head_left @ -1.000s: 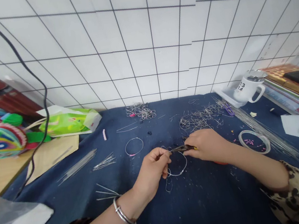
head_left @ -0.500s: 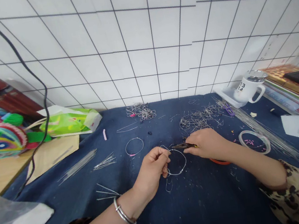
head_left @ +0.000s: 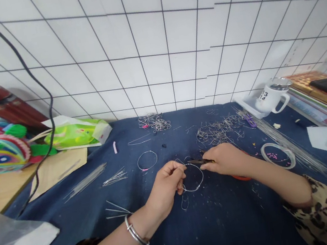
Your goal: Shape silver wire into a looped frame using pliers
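My left hand (head_left: 168,181) pinches a thin silvery wire ring (head_left: 203,179) at its upper left side. The ring stands out to the right of my fingers, with a small knot or bead low on it. Below my fingertips hangs a loose loop of fine wire (head_left: 184,204). My right hand (head_left: 225,158) is closed on dark pliers (head_left: 200,161), whose jaws point left and reach the top of the ring. Whether the jaws grip the wire is too small to tell. An orange-red handle shows beneath my right hand. Another wire ring (head_left: 146,160) with a pink piece lies further back.
Tangled wire heaps (head_left: 154,122) lie at the back and right. Straight wires (head_left: 88,180) rest at left, with a long bundle (head_left: 295,150) at right beside a round dish (head_left: 278,155) of pink beads. A white mug (head_left: 273,97) stands back right; a black cable (head_left: 22,65) hangs at left.
My right hand and the pliers have turned slightly, and more of the orange-red handle shows behind the hand. My left hand and the ring have hardly moved.
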The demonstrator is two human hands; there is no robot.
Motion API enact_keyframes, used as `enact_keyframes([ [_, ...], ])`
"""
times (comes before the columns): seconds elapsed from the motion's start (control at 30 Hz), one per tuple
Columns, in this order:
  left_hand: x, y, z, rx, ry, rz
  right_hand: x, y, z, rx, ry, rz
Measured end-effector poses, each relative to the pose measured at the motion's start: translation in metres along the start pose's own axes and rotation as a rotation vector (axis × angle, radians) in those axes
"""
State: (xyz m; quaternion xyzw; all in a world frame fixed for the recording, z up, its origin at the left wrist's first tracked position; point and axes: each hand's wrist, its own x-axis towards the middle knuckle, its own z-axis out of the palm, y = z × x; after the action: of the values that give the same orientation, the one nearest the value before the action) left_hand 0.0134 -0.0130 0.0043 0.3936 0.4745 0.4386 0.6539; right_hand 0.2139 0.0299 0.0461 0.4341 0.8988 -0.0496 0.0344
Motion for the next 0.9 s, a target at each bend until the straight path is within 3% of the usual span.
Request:
enact_keyframes([
  [0.3,-0.001,0.003,0.002,-0.022,0.009,-0.007,0.0,-0.002,0.006,-0.001,0.004,0.0],
  [0.57,-0.001,0.001,0.001,0.03,0.014,0.015,-0.002,-0.003,-0.006,0.032,-0.025,0.018],
  [0.9,0.0,0.006,-0.001,0.023,-0.087,0.007,-0.004,-0.004,-0.009,0.029,0.005,0.032],
])
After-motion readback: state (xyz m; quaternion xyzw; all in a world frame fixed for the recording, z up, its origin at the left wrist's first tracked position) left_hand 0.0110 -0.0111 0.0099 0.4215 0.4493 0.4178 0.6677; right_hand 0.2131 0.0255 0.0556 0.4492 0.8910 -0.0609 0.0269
